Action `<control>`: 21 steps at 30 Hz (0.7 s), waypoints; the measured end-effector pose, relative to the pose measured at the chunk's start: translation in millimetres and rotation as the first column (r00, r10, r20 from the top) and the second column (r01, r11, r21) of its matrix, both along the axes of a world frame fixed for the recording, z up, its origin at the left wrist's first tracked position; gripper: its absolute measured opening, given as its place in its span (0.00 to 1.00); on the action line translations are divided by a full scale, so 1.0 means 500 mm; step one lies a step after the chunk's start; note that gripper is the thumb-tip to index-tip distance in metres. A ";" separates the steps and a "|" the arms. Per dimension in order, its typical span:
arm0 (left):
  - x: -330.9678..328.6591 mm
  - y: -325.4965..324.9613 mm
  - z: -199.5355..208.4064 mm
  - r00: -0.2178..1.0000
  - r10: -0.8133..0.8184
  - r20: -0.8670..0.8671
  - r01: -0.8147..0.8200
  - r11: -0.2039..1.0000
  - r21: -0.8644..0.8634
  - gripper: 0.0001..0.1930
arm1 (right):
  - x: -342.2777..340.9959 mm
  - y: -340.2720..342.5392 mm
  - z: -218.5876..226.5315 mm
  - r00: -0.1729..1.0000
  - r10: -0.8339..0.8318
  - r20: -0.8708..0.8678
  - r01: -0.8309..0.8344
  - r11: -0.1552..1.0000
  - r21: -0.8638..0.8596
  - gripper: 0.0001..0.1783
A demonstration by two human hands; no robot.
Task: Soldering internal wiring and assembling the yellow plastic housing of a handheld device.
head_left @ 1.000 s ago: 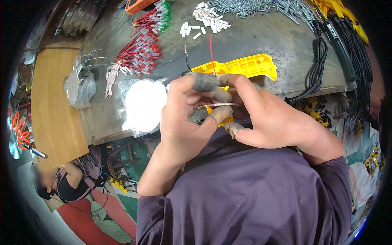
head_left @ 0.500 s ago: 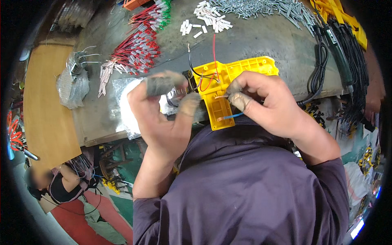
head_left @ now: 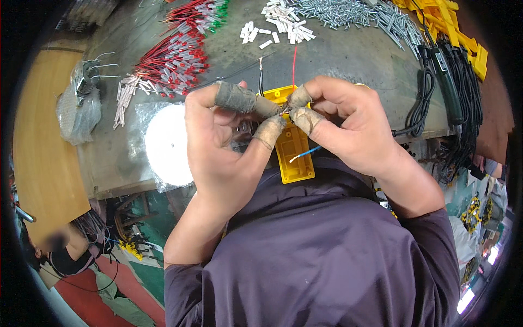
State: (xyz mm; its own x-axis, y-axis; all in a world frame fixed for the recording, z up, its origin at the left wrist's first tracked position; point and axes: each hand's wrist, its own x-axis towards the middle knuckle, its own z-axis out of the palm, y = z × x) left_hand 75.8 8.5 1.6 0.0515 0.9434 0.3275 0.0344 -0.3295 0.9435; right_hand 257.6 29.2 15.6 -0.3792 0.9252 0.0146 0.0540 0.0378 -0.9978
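A yellow plastic housing (head_left: 294,158) lies in front of me, its open, ribbed side facing up. Over its upper part my left hand (head_left: 229,136) and my right hand (head_left: 348,122) meet, thumbs and index fingers pinched close together on thin wire ends (head_left: 285,111). Tape wraps several of the fingertips. A blue wire (head_left: 306,153) with a bare tip sticks out below my right hand. From the housing's top a red wire (head_left: 295,71) and a black wire (head_left: 261,79) with a stripped end stand away from me. My fingers cover the housing's middle.
Red-capped leads (head_left: 174,62), white sleeves (head_left: 286,24) and metal screws (head_left: 338,13) lie in heaps at the back. A white round object (head_left: 169,146) in clear plastic sits left. Black cables (head_left: 463,109) and yellow parts (head_left: 457,30) are at right. Another person (head_left: 76,250) is at lower left.
My left hand has moved right to join the right hand at the wires. The right hand has shifted slightly up and left, and the view has moved a little.
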 end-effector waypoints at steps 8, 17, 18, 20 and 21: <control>0.000 0.007 0.010 0.999 -0.037 0.016 0.037 0.999 0.002 0.26 | 0.002 -0.005 0.002 0.995 0.019 0.097 -0.029 0.995 0.098 0.08; 0.002 0.011 -0.006 0.915 0.074 -0.396 0.087 0.924 0.374 0.21 | 0.003 0.020 0.028 0.992 0.066 0.103 -0.057 0.995 -0.086 0.05; 0.002 0.014 -0.008 0.882 0.111 -0.457 0.122 0.885 0.450 0.23 | 0.001 0.017 0.026 0.995 0.042 0.087 -0.036 0.997 -0.067 0.05; 0.003 0.018 -0.003 0.831 0.172 -0.529 0.149 0.847 0.511 0.21 | 0.009 -0.001 0.024 0.993 0.079 0.083 -0.074 0.995 -0.062 0.05; 0.004 0.017 -0.003 0.830 0.174 -0.530 0.149 0.846 0.511 0.21 | 0.013 -0.008 0.022 0.990 0.113 0.081 -0.108 0.992 -0.058 0.06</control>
State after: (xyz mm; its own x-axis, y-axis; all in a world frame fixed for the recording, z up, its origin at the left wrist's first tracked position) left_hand 78.0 16.8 0.1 0.3591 0.6427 0.6767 0.4867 -0.7476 0.4518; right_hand 264.2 25.4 26.7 -0.4771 0.8761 -0.0694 0.1356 -0.0046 -0.9908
